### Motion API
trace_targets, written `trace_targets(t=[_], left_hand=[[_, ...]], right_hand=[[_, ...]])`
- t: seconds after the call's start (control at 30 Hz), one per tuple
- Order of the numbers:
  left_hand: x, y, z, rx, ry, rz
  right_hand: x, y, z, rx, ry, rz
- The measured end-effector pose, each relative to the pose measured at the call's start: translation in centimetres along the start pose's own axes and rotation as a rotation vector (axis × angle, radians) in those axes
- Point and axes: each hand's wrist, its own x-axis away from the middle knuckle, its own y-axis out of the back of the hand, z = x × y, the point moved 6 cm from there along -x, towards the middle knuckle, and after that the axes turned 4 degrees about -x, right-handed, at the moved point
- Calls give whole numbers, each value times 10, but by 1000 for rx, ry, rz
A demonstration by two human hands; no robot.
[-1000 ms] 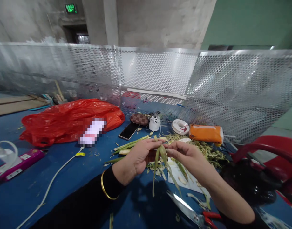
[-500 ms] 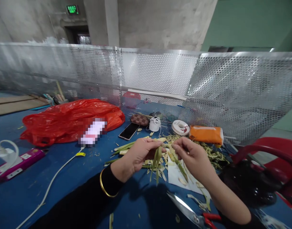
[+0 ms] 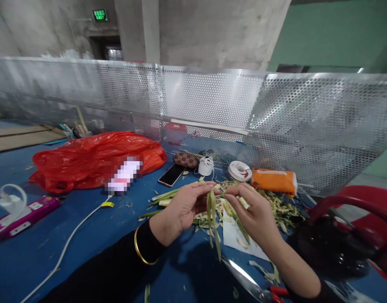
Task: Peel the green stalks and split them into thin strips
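Note:
My left hand is closed on green plant strips, whose flat ends dangle below the fingers. Close beside it on the right, my right hand pinches what looks like the thin end of a strip stretched between the two hands. Under and behind both hands lie green stalks and peeled scraps, some on a white paper sheet. Scissors with red handles lie below my right hand, blades pointing up and left. The fingertips of my left hand are partly hidden behind the strips.
A red plastic bag, a lit phone on a white cable and a dark phone lie left. Behind stand a ribbon spool and an orange packet. A dark kettle is at right; a perforated metal screen runs behind.
The dangling strips hang lower and have swung slightly right. My right hand has shifted a little left and down, still pinching near the left fingers. The whole view has moved slightly.

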Motion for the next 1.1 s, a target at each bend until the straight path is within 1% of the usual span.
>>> trace_targets(t=[0.1, 0.13, 0.2, 0.3, 0.37, 0.43, 0.57, 0.63, 0.67, 0.73, 0.8, 0.83, 0.9, 0.93, 0.97, 1.1], left_hand=[[4, -1, -4, -1, -40, -20], [5, -2, -6, -10, -52, -21], [7, -2, -11, -31, -74, -43], [7, 0, -15, -54, -94, -91], [6, 2, -15, -55, -89, -100], [4, 2, -14, -39, -86, -89], [1, 2, -11, 39, -79, -33], [0, 1, -8, 92, -41, -6], [0, 1, -7, 116, -18, 0], [0, 1, -5, 154, 18, 6], [0, 0, -4, 174, 30, 18], [0, -1, -3, 177, 28, 21], [0, -1, -2, 174, 16, 16], [0, -1, -1, 172, 14, 12], [0, -2, 0, 172, 17, 7], [2, -7, 2, 181, 38, 25]], right_hand=[[5, -20, 1, -130, -141, 175], [7, -25, 0, -156, -180, 210], [8, -29, -1, -189, -214, 242], [7, -20, 0, -171, -207, 229], [6, -11, 1, -80, -183, 194], [6, -5, 2, 31, -145, 186], [7, -10, -1, 173, -74, 236], [7, -15, -3, 240, -36, 242], [7, -16, -2, 284, -2, 223], [7, -15, 5, 378, 120, 122], [10, -13, 22, 462, 345, 7], [14, -14, 31, 488, 473, -23], [23, -17, 45, 508, 678, -25], [26, -20, 48, 509, 739, -9], [28, -22, 50, 511, 768, 9], [33, -36, 50, 556, 796, 106]])
